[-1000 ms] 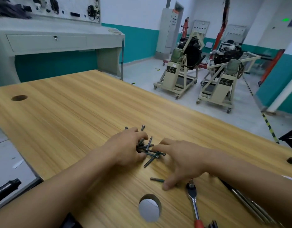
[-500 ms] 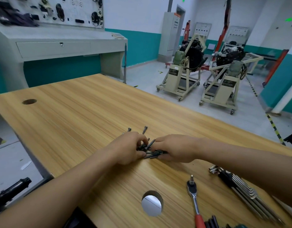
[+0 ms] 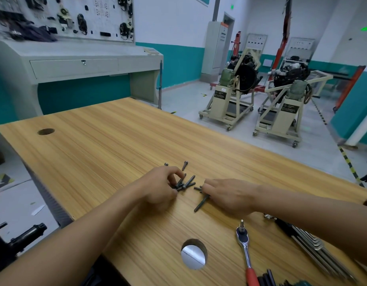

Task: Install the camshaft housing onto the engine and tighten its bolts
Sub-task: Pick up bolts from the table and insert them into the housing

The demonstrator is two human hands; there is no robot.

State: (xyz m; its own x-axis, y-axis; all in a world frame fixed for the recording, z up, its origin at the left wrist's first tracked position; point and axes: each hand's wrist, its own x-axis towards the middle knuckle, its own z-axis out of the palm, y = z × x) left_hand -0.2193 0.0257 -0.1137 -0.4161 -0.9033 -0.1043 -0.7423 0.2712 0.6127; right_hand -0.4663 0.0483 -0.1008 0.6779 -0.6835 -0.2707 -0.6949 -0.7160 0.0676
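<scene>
- By my judgement the task is at an early stage. The bolts lie in a loose heap on the desk, nearer its near edge, and none is fitted.
- The left hand has its fingers curled, pinching several bolts at the heap. Just beside it, the right hand curls its fingers over a few more, and one long bolt sticks out beneath it.
- No camshaft housing is in view. Two engines on stands sit well apart, across the floor. Fitting and tightening both remain.
- A ratchet and hex keys lie by the near edge, right of a round cable hole.
- The desk is pale wood-grain. The room has a grey floor, teal-banded walls and a grey console beyond the far edge.
</scene>
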